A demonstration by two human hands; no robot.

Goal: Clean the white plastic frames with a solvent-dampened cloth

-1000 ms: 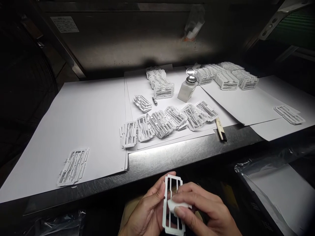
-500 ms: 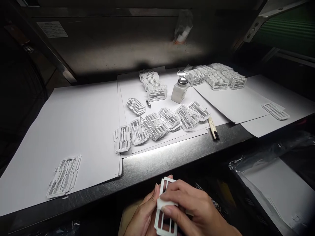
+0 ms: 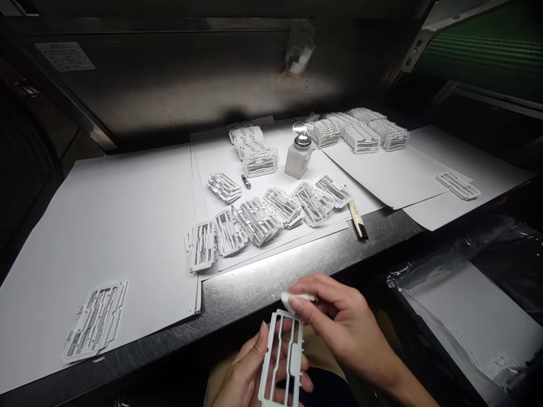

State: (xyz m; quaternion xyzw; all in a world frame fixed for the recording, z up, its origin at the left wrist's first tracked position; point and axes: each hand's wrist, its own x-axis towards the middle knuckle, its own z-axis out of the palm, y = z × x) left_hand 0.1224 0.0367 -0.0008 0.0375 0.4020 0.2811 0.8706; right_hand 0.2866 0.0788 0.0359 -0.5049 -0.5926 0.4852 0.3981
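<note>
My left hand (image 3: 246,370) grips a white slotted plastic frame (image 3: 276,362) by its long edge, thumb on the left side and fingers behind. The frame is tilted up in front of the table edge. My right hand (image 3: 339,316) pinches a small white wad (image 3: 291,301), soft-looking like a cloth or cotton pad, just above the frame's top end. Several piles of similar frames (image 3: 258,220) lie fanned out on white paper beyond my hands. A small white bottle (image 3: 298,159) with a metal top stands behind them.
Stacks of frames stand at the back, at the middle (image 3: 259,161) and right (image 3: 360,135). More frames lie at the left (image 3: 97,322) and far right (image 3: 458,185). A cutter-like tool (image 3: 358,220) rests at the metal table edge (image 3: 254,291). A plastic-lined container (image 3: 475,316) is lower right.
My right hand has moved up from the middle of the frame to beyond its top end, with the white wad. More of the frame's slots show now. The view has shifted slightly.
</note>
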